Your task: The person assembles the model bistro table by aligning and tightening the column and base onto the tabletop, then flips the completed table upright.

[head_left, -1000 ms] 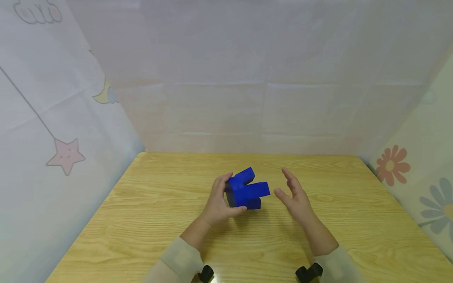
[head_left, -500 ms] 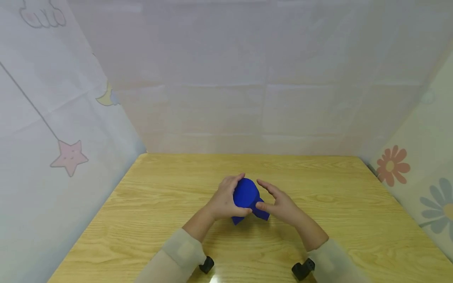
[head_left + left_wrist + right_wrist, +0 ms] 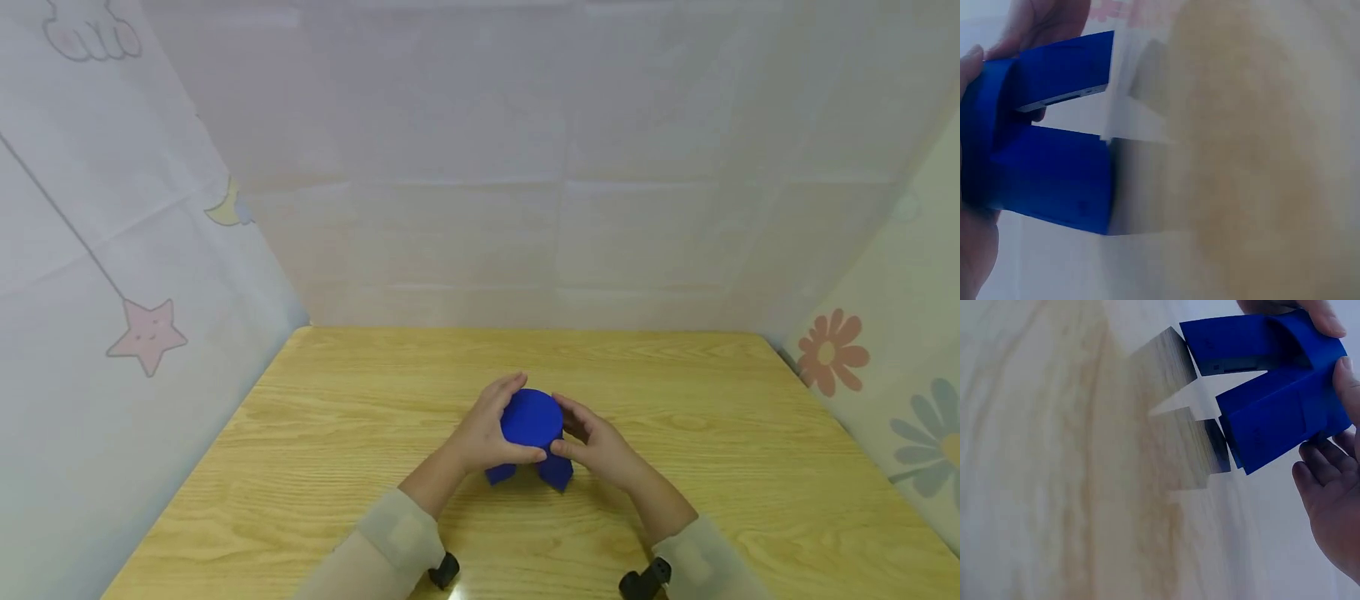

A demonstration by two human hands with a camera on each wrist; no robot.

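1. Head view: a blue forked block point(image 3: 531, 433) sits at lower centre of the frame, round face up, two legs pointing down to the wooden counter point(image 3: 337, 433). Left hand point(image 3: 487, 433) wraps its left side, thumb across the front edge. Right hand point(image 3: 596, 446) closes on the right side, fingers curled round it. Both hands are grasping the block. My read: even pressure from both sides keeps it from twisting.

2. Head view, surroundings: pale printed sheets wall the counter in; a pink star point(image 3: 146, 333) at left, flowers point(image 3: 828, 350) at right. A small black mount shows at each sleeve along the bottom edge.

3. Left wrist view: the block point(image 3: 1041, 144) fills the left half of the frame, its two legs running rightward with a gap between. Fingertips point(image 3: 972, 59) clamp the closed end at the far left edge. The leg tips reach the counter's reflective surface, though contact cannot be told for sure. Judgement: both legs should meet the surface together, so the block stays level.

4. Right wrist view: the block point(image 3: 1272, 387) is at upper right, legs pointing left and down, mirrored in the counter. Fingers point(image 3: 1329, 487) cup it from below, at right. Judgement: keep fingers clear of the gap and the leg tips.
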